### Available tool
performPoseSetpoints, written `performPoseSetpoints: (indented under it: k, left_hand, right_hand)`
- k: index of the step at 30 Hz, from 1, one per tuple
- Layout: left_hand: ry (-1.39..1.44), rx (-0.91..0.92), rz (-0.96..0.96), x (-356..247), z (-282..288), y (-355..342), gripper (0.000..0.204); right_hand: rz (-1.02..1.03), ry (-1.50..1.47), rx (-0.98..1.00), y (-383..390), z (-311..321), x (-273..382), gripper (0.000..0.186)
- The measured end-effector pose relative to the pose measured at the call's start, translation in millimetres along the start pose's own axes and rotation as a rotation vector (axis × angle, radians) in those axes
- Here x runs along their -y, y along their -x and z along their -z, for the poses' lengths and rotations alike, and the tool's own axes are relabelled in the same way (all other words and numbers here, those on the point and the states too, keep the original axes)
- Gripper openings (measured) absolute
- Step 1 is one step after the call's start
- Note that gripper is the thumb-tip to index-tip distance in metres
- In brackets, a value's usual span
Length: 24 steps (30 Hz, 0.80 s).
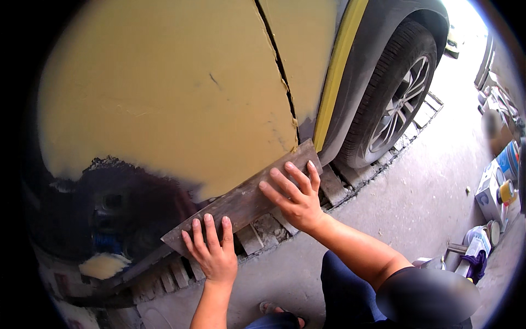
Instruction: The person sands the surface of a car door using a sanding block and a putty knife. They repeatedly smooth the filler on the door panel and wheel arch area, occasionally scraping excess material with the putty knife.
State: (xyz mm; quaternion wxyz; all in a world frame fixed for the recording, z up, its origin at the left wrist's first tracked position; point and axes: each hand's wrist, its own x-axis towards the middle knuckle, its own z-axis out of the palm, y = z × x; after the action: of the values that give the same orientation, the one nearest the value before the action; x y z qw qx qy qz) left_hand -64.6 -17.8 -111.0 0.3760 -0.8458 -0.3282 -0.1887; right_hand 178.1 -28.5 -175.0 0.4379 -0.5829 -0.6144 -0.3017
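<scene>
At lower centre, the left hand [212, 253] presses flat, fingers spread and unclenched, on the low end of a long sanding board [241, 203]. The board slants up rightward against the yellow-filled car panel [164, 93]. The right hand [296, 198] lies flat, open, near its upper end, below the wheel [397, 101] at upper right.

Bare forearms, no sleeves/gloves; dark navy trousers, sandal on foot at btm.
</scene>
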Motion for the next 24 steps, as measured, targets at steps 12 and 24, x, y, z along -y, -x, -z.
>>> performPoseSetpoints:
  k: [12,24]
  left_hand:
    - [-0.015,0.002,-0.003,0,1,0,0.035]
    - [0.008,0.049,-0.024,7,2,15,0.036]
  right_hand:
    - [-0.008,-0.025,-0.006,-4,6,3,0.049]
    - [-0.020,-0.051,0.083,11,1,14,0.053]
